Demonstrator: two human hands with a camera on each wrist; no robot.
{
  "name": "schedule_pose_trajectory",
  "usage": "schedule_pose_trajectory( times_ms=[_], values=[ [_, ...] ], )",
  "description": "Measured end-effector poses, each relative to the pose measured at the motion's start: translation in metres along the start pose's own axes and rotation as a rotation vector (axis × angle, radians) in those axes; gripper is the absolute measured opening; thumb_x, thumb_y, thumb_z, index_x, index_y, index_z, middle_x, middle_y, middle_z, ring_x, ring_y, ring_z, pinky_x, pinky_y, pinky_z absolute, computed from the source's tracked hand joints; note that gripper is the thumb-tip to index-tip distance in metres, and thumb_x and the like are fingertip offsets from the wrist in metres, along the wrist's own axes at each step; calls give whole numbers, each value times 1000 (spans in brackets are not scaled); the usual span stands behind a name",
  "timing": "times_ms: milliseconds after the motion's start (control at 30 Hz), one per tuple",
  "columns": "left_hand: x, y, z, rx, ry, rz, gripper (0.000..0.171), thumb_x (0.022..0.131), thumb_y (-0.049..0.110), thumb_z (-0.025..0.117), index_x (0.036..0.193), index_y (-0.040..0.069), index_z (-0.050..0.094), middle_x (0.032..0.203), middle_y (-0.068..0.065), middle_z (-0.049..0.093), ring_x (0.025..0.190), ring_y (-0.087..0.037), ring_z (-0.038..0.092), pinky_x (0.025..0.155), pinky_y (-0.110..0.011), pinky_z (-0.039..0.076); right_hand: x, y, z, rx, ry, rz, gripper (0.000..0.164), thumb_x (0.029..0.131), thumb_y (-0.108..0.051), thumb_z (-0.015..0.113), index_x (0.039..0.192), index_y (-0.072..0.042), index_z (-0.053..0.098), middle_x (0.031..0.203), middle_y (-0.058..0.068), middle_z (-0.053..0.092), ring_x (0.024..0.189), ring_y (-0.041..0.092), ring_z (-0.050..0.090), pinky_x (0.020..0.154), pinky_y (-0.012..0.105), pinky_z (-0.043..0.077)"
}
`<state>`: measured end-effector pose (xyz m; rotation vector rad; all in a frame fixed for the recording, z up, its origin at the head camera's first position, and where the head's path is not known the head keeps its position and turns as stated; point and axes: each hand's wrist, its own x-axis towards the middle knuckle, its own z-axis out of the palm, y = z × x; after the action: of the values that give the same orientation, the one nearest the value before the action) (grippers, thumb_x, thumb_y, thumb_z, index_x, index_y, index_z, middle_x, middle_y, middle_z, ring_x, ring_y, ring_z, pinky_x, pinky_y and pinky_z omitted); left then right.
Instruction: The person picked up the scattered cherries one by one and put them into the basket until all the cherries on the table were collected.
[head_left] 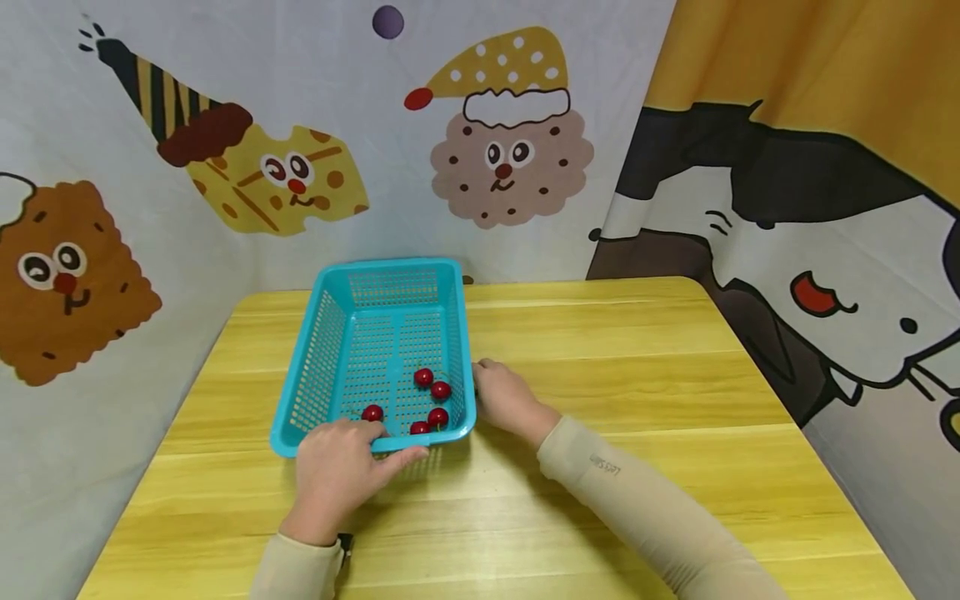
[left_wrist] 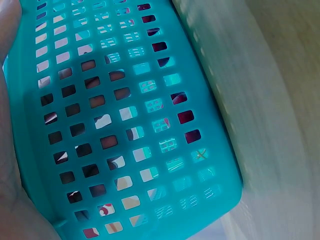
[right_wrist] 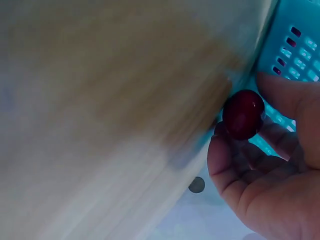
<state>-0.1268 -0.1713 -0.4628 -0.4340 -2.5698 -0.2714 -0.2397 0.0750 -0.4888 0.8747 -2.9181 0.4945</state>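
A turquoise perforated plastic basket [head_left: 395,350] stands on the wooden table. Several dark red cherries [head_left: 438,417] lie inside it, towards the near right end. My left hand [head_left: 341,467] grips the near rim, its thumb outside and its fingers over the edge. The left wrist view shows the basket's slotted near wall [left_wrist: 125,125] close up. Just outside the right wall is my right hand [head_left: 512,400]. In the right wrist view its thumb and curled fingers hold one cherry [right_wrist: 244,114], which the head view hides.
Bare wooden tabletop [head_left: 615,358] extends to the right of the basket. A cloth printed with cartoon food faces [head_left: 512,167] hangs behind the table. At the right hangs a curtain [head_left: 810,50] with a yellow upper part.
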Motion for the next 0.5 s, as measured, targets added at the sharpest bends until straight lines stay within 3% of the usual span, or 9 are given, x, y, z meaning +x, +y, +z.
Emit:
schedule_pose_trajectory(
  times_ms=[167,500],
  values=[
    [0,-1,1,0,10,10,58,61,80,70,55,24,57,45,8,37,40,-15,39,33,-31,25,-2,1,3,-2,29,-33,29,86,-11,70,113,-3,68,92,9,65,84,20,60,72,37,57],
    [-1,-2,2,-3,12,6,58,61,81,69,55,24,58,45,8,39,40,-16,41,34,-30,26,-9,-2,0,-17,30,-25,34,83,-18,75,113,-3,68,97,12,67,89,24,61,76,40,56]
  ],
)
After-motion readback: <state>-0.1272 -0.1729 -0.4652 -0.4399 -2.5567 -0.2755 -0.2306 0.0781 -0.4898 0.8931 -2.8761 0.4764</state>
